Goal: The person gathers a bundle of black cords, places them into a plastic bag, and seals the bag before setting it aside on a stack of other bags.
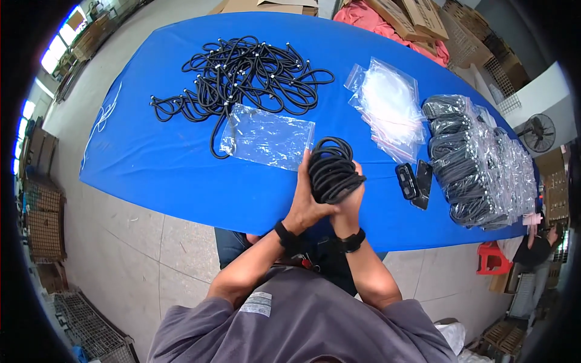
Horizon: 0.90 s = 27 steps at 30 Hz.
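Left hand [303, 203], right hand [349, 209] grasp black cord coil [331, 172] at 8, 4 o'clock; probably light, springy; squeeze mid-bundle.

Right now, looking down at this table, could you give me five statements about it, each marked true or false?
1. The left hand and right hand hold a coiled black bundle. True.
2. The table covering is red. False: it is blue.
3. The loose black cords lie right of the stack of clear bags. False: they lie left of it.
4. Packed black bundles sit near the table's right end. True.
5. Both wrists are bare. False: each has a black band.
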### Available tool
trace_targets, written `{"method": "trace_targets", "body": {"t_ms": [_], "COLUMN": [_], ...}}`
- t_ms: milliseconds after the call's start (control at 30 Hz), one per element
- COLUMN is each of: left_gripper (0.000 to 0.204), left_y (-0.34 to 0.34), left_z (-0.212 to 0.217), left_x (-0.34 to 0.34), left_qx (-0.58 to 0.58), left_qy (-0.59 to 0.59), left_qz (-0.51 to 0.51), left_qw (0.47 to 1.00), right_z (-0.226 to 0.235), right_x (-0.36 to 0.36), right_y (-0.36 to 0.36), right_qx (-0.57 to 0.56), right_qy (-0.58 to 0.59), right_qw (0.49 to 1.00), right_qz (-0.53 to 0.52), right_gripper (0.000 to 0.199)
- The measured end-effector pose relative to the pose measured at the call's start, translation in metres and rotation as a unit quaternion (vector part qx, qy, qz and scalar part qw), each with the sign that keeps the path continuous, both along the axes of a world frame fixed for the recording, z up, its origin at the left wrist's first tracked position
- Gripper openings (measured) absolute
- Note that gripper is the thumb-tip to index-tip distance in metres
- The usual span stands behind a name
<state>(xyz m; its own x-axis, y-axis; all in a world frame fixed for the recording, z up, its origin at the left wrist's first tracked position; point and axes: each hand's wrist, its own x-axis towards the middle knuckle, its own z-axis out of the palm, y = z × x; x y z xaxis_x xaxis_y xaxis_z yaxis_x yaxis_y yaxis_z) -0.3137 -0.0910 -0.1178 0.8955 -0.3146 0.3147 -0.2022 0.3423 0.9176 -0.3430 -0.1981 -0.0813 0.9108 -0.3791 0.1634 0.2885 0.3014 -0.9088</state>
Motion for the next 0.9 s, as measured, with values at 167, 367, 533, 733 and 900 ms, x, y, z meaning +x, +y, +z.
{"method": "trace_targets", "body": {"t_ms": [167, 367, 533, 733, 900], "left_gripper": [0.141, 0.138, 0.135, 0.105, 0.069], "left_y": [0.006, 0.012, 0.016, 0.016, 0.015], "left_z": [0.022, 0.001, 0.003, 0.0, 0.016], "left_x": [-0.004, -0.004, 0.007, 0.001, 0.005], "left_qx": [-0.074, 0.128, 0.177, 0.241, 0.285], "left_qy": [0.102, -0.013, -0.088, -0.109, -0.245], "left_qz": [-0.037, 0.021, -0.019, -0.074, -0.092], "left_qw": [0.991, 0.991, 0.98, 0.961, 0.922], "right_z": [-0.013, -0.018, -0.032, -0.048, -0.059], "right_x": [-0.007, -0.015, -0.02, -0.023, -0.014], "right_y": [0.015, 0.006, 0.002, -0.016, -0.026], "right_qx": [-0.01, -0.021, -0.195, -0.283, -0.091], "right_qy": [0.02, 0.065, 0.013, 0.039, 0.004], "right_qw": [0.999, 0.997, 0.98, 0.958, 0.995], "right_qz": [-0.039, -0.026, -0.026, -0.033, 0.039], "right_gripper": [0.041, 0.048, 0.044, 0.039, 0.035]}}
